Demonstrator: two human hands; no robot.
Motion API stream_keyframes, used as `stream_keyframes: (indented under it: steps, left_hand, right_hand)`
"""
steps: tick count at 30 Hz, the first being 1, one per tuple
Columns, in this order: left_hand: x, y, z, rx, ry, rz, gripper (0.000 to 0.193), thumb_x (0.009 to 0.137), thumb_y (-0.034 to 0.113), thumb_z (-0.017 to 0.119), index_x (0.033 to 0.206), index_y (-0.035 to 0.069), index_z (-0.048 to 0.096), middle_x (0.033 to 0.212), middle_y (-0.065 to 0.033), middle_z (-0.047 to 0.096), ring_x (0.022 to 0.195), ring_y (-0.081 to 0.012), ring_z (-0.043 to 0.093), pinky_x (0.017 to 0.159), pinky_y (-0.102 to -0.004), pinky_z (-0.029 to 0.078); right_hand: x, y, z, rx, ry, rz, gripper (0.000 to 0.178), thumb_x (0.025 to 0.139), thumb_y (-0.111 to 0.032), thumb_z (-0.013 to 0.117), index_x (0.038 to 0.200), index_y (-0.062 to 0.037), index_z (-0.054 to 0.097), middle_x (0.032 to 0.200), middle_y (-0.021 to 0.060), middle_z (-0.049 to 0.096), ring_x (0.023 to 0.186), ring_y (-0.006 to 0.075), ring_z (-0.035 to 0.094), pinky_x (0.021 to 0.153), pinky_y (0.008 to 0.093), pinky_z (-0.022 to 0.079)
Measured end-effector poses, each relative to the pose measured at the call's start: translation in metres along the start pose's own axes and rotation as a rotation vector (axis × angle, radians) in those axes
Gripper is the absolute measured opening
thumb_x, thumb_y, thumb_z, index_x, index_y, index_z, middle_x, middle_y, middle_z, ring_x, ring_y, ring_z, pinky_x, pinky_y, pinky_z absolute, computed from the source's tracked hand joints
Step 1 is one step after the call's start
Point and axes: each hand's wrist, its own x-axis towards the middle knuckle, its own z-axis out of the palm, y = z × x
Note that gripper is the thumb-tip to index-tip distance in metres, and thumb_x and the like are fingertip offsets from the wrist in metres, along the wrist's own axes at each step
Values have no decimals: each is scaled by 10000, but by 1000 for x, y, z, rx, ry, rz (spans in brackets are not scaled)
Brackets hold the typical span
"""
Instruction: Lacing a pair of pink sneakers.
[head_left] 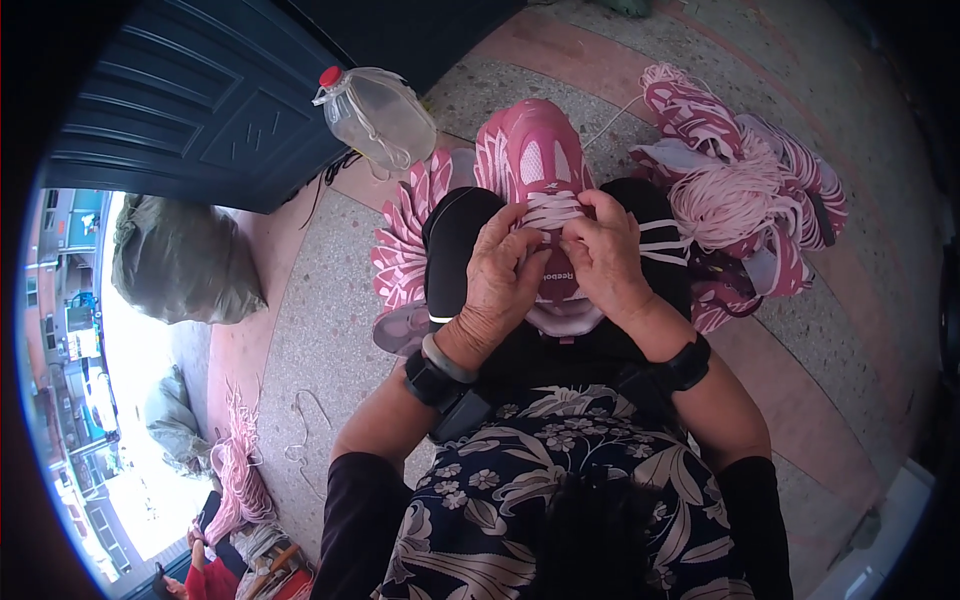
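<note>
A pink sneaker [545,130] rests between my knees, its toe pointing away from me and its collar toward me. White shoelace [552,207] crosses its tongue in several rows. On the left side of the lacing, my left hand [500,272] pinches at the lace with its thumb and fingers curled in. My right hand [608,262] is closed on the lace at the opposite side, fingertips near the eyelets. Both hands touch the shoe; the exact lace ends between the fingertips are hidden. White lace strands [662,238] lie over my right knee.
Pink-and-white shoes [400,240] stand packed in a row at my left knee. More shoes [690,115] and a heap of pale laces [735,203] lie at right. A red-capped plastic jug [378,118], a dark door [190,100], sacks [180,260] and a person in red [205,575] are at left.
</note>
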Motion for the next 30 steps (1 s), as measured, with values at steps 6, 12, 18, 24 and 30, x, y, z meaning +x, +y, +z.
stream_keyframes:
  steps: [6,12,18,24,30]
  left_hand:
    - [7,0,7,-48,47,-26,136,704,-24,638,817,16,573,1154,-139,512,877,-217,584,733,-280,475]
    - [9,10,5,-23,38,-12,117,700,-40,602,757,13,515,1161,-194,496,980,-322,532,787,-343,456]
    - [-8,-21,-64,188,225,-40,113,767,-43,550,829,26,486,1210,-216,461,1128,-341,463,949,-363,359]
    - [-53,-115,-159,641,384,-268,66,760,46,566,783,27,507,1101,-164,526,966,-334,524,818,-396,424]
    - [-16,-47,-81,664,2,99,400,638,120,668,1018,72,551,1171,-110,498,1094,-309,448,907,-437,338]
  right_hand:
    - [8,5,0,102,-95,78,115,680,-90,666,776,-81,603,1126,102,458,1099,284,440,913,610,278]
    - [8,-4,-31,-7,-270,-4,192,648,-133,702,777,-69,576,1202,124,441,1111,319,447,954,536,256]
    - [6,22,-46,112,5,-179,135,690,-135,621,780,-81,535,1122,93,524,1016,278,512,940,574,242]
    - [8,54,-51,309,447,32,103,797,-71,557,886,-20,565,913,97,594,849,256,570,802,373,427]
    - [7,34,-58,427,393,92,151,909,-83,483,976,35,550,916,69,604,865,123,571,788,234,447]
